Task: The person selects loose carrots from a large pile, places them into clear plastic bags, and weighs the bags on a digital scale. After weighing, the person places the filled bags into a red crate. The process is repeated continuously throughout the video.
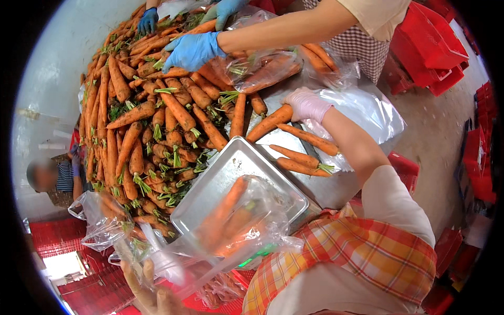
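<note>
In a pale pink glove, my right hand (307, 105) is closed around the thick end of a large carrot (270, 123). Loose carrots (302, 156) lie just below it on a metal surface. At the lower left, my left hand (144, 289), in a light glove, grips the edge of a clear plastic bag (262, 205). Several carrots show through the bag, blurred, over a shallow metal tray (239, 157). A white and pink blurred shape (170, 268) beside that hand cannot be made out.
A big heap of dirty carrots (142, 115) fills the left. Across from me, a person's blue-gloved hand (194, 51) rests on carrots beside a bagged bunch (270, 71). Another blue-gloved hand (148, 21) is farther back. Red crates (428, 44) stand right; a person in stripes (64, 176) is left.
</note>
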`<state>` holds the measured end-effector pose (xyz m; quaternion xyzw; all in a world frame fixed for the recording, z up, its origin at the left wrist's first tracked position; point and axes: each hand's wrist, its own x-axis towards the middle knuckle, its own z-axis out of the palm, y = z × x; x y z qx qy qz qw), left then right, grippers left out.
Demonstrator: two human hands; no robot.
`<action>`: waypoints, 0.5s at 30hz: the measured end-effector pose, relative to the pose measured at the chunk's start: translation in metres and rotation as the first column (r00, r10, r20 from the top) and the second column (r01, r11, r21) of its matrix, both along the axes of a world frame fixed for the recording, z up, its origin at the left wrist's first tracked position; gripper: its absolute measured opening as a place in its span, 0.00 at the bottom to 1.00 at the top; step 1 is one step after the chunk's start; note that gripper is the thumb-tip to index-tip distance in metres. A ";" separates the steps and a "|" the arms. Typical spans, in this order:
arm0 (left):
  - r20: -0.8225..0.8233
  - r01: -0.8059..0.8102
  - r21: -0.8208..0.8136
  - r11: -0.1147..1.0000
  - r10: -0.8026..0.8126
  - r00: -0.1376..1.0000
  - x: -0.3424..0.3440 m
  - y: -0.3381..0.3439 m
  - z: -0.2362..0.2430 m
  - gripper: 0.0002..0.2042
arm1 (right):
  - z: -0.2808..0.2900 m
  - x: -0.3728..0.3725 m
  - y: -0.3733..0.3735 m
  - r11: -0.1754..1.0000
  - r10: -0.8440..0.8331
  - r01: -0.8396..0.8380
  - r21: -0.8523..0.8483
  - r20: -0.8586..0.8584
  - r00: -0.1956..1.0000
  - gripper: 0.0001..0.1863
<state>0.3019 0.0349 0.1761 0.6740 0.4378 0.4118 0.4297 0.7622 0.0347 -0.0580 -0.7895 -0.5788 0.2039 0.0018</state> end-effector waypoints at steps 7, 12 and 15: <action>-0.028 -0.050 0.026 0.998 0.051 0.998 0.000 0.014 -0.028 0.39 | 0.020 -0.013 -0.011 0.897 -0.034 0.270 0.350 -0.555 0.831 0.30; -0.047 -0.034 0.004 0.999 0.034 0.998 0.007 0.016 -0.032 0.41 | 0.009 -0.013 -0.033 0.911 -0.212 0.347 0.222 -0.470 0.857 0.26; -0.069 -0.048 -0.014 0.999 0.047 0.996 0.011 0.017 -0.031 0.42 | 0.005 -0.028 -0.025 0.865 -0.183 0.300 0.402 -0.305 0.935 0.21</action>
